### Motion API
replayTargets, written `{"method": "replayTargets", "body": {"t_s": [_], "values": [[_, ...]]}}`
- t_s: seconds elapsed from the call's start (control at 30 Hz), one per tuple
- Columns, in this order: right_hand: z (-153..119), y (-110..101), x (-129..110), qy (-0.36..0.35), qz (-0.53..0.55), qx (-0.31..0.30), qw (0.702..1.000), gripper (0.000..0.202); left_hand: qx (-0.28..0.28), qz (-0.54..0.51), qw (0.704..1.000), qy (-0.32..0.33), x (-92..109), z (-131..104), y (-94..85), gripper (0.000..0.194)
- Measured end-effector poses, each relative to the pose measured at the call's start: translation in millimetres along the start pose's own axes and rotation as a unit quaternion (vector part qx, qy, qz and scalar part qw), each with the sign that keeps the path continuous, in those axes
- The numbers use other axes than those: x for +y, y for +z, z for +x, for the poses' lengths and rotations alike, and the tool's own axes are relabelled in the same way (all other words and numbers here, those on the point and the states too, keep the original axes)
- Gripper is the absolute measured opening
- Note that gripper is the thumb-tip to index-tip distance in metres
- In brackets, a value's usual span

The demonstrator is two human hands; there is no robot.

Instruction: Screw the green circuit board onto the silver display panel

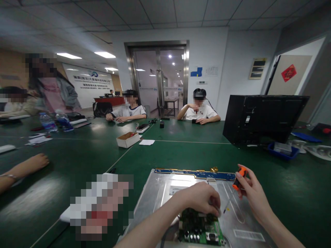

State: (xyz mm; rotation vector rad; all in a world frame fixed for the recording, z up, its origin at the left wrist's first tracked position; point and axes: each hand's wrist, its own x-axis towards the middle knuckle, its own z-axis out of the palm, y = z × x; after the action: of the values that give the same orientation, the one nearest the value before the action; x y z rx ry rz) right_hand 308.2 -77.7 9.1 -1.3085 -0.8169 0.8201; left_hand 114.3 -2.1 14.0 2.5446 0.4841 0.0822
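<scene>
A silver metal panel (pixel 152 196) lies on the green table, with a narrow blue circuit strip (pixel 181 171) along its far edge. On the panel's near part sits a green circuit board (pixel 201 229) with several components. My left hand (pixel 200 199) is over the board's far edge, its fingers curled together; what they hold, if anything, is hidden. My right hand (pixel 249 187) grips a screwdriver by its orange and black handle (pixel 240 177). The screwdriver's thin shaft slants down and left over the panel, its tip to the right of my left fingers.
A black monitor-like casing (pixel 266 119) stands at the right, near a blue tray (pixel 283 151). A small open box (pixel 128 140) is left of centre. Another person's hand (pixel 38 163) rests at the left. Two people sit across the green table (pixel 181 151).
</scene>
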Motion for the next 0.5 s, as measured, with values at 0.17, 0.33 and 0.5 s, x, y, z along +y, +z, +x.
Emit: {"method": "replayTargets", "body": {"t_s": [0.17, 0.33, 0.5], "values": [[-1.9, -1.1, 2.5, -0.006, -0.005, -0.012, 1.0, 0.079, -0.006, -0.022, 1.0, 0.009, -4.5, -0.4, 0.9, 0.012], [-1.1, -4.0, 6.7, -0.007, -0.016, -0.014, 1.0, 0.075, -0.005, -0.031, 1.0, 0.003, -8.9, 0.6, 3.1, 0.016], [-0.9, 0.8, 9.2, -0.031, -0.021, -0.019, 0.999, 0.077, 0.001, -0.033, 0.999, -0.002, -10.1, 1.1, 5.7, 0.013]]}}
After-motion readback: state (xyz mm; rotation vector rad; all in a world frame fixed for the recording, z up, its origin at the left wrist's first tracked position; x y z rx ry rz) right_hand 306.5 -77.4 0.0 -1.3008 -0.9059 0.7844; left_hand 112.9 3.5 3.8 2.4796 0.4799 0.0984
